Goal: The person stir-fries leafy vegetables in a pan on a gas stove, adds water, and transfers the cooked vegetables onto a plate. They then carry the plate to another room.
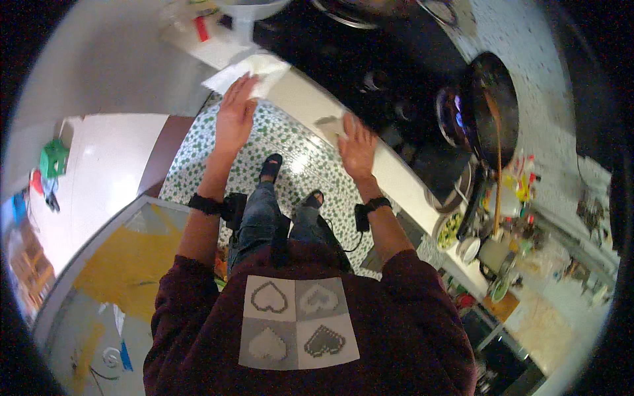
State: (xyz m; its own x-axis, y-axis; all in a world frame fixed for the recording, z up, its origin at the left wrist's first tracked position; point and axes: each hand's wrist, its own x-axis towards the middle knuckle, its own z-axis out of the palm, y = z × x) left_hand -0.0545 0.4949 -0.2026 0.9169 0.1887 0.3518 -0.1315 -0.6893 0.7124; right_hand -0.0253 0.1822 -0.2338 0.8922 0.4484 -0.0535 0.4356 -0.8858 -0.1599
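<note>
A white sheet, likely a paper towel (272, 69), lies over the pale counter edge (297, 96) at the corner of the stove. My left hand (237, 119) has its fingers over this sheet and seems to grip its near side, with the thumb partly hidden. Farther right, my right hand (357, 146) reaches over the same counter strip, fingers spread and nothing in them. Its blurred fingertips are beside the front edge of the black cooktop (366, 79). Whether they touch the surface is unclear. A dark smudge or shadow shows just left of them.
A dark wok (495, 114) leans at the right of the stove, a wooden-handled utensil (497, 183) across it. A bowl of chopped green food (449, 230) sits on the cluttered right counter. A white bowl-like vessel (252, 9) stands at the back left. Patterned tiles (297, 133) cover the floor.
</note>
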